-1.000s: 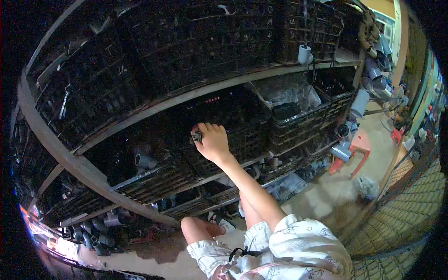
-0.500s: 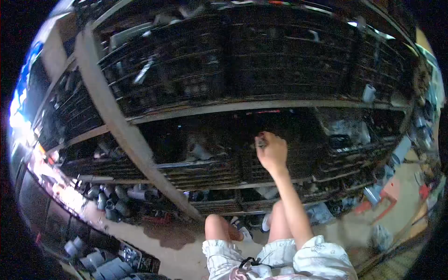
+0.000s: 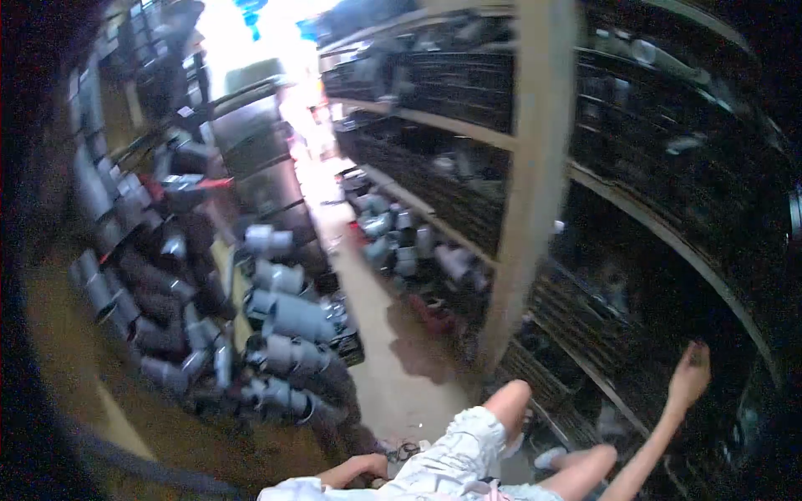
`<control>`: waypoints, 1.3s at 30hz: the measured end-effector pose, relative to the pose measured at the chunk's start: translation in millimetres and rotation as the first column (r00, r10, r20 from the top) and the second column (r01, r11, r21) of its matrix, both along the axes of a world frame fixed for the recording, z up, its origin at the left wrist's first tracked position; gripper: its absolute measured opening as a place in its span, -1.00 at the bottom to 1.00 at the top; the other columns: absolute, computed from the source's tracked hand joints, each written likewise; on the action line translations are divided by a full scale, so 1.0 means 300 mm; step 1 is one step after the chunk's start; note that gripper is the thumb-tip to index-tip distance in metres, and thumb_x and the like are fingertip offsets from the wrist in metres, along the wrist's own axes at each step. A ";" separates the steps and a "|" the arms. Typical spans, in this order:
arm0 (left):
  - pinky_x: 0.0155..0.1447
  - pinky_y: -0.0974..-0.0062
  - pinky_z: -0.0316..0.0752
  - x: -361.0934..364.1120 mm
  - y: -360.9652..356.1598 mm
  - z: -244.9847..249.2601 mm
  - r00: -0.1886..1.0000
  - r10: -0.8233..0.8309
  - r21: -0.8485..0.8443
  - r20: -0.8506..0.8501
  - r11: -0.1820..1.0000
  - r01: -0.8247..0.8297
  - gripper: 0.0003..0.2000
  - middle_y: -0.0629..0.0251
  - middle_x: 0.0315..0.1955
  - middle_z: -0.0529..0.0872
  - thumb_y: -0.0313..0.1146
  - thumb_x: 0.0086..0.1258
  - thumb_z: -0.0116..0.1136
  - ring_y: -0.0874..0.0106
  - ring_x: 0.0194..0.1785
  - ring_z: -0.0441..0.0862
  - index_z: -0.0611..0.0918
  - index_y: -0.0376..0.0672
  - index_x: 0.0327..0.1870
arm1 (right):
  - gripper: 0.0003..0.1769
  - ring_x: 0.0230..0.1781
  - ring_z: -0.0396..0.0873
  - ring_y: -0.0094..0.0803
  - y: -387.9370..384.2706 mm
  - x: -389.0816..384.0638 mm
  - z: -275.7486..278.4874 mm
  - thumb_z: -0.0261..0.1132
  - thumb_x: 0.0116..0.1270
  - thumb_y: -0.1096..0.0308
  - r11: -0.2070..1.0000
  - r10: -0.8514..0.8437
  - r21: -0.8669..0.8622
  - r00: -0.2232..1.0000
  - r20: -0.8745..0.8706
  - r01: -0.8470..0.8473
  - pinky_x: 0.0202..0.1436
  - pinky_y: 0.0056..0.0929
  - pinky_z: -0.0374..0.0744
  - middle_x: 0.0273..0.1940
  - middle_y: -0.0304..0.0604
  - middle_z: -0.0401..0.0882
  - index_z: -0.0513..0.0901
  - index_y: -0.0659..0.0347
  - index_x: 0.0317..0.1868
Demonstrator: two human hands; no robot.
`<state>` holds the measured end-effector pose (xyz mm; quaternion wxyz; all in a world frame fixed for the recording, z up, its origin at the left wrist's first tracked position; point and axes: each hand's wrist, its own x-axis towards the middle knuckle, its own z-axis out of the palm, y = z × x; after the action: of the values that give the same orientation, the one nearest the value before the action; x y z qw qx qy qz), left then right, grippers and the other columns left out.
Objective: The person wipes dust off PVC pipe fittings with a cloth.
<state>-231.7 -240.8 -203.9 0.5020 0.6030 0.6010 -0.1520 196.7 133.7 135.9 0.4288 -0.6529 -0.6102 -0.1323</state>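
My right hand is raised at the dark shelving on the right, its fingers curled closed. A small dark thing shows at the fingers, but I cannot tell what it is. Behind that hand the crates on the shelf are in deep shadow. Low beside my white patterned shorts is my left hand, blurred, with its fingers mostly hidden.
Grey pipe fittings are piled on the left, and more fittings lie along the shelf foot. A wooden post stands between shelf bays. The narrow floor aisle runs toward bright light.
My view has swung left toward the aisle, so the shelving and my right hand now appear farther right. My left hand has come into view at the bottom.
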 end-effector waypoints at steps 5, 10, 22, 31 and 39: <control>-0.25 0.31 0.46 0.018 -0.071 -0.073 0.953 0.301 -0.056 0.022 0.952 -0.299 -0.59 0.03 -0.46 0.63 -0.01 -0.14 0.22 0.18 -0.36 0.59 0.63 -0.26 -0.51 | -0.46 0.01 0.41 -0.08 0.058 0.067 -0.057 -0.09 0.32 0.03 0.995 -0.084 -0.046 0.993 0.086 0.088 0.05 -0.28 0.37 0.02 0.07 0.41 0.43 0.39 0.00; -0.25 0.34 0.46 0.030 -0.065 -0.021 0.959 0.284 0.013 0.020 0.959 -0.284 -0.61 0.07 -0.45 0.64 -0.06 -0.14 0.23 0.20 -0.36 0.59 0.64 -0.24 -0.44 | -0.42 0.01 0.40 -0.07 0.030 0.051 -0.035 -0.11 0.32 -0.02 0.991 -0.096 -0.079 0.986 0.135 0.107 0.05 -0.27 0.36 0.05 0.08 0.38 0.41 0.37 0.03; -0.28 0.31 0.43 0.043 0.006 -0.010 0.987 0.158 -0.005 0.026 0.987 -0.158 -0.67 0.08 -0.47 0.64 -0.13 -0.12 0.14 0.19 -0.38 0.58 0.65 -0.20 -0.43 | -0.46 0.00 0.41 -0.08 0.042 0.059 -0.043 -0.04 0.30 0.01 0.998 -0.047 -0.041 0.999 0.021 0.048 0.04 -0.30 0.36 0.01 0.09 0.43 0.43 0.35 0.01; -0.44 0.35 0.42 0.052 0.018 -0.075 0.970 0.233 0.034 0.073 0.971 -0.236 -0.68 0.11 -0.59 0.62 -0.11 -0.10 0.12 0.27 -0.52 0.57 0.62 -0.24 -0.56 | -0.44 0.04 0.38 -0.10 0.048 0.061 -0.046 -0.06 0.30 0.00 0.993 -0.094 -0.059 0.991 0.096 0.100 0.08 -0.31 0.33 0.05 0.06 0.39 0.42 0.35 0.03; -0.30 0.34 0.45 0.074 0.083 0.004 0.981 0.193 -0.023 0.025 0.981 -0.192 -0.70 0.08 -0.48 0.64 -0.24 -0.19 0.14 0.24 -0.41 0.58 0.64 -0.23 -0.43 | -0.42 0.03 0.38 -0.09 0.062 0.078 -0.061 -0.08 0.30 -0.04 0.987 -0.142 -0.063 0.984 0.110 0.149 0.06 -0.30 0.34 0.03 0.07 0.41 0.40 0.34 0.05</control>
<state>-209.6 -215.8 -202.8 0.5285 0.5389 0.6481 -0.1007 220.1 152.5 117.7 0.3620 -0.7026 -0.5869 -0.1758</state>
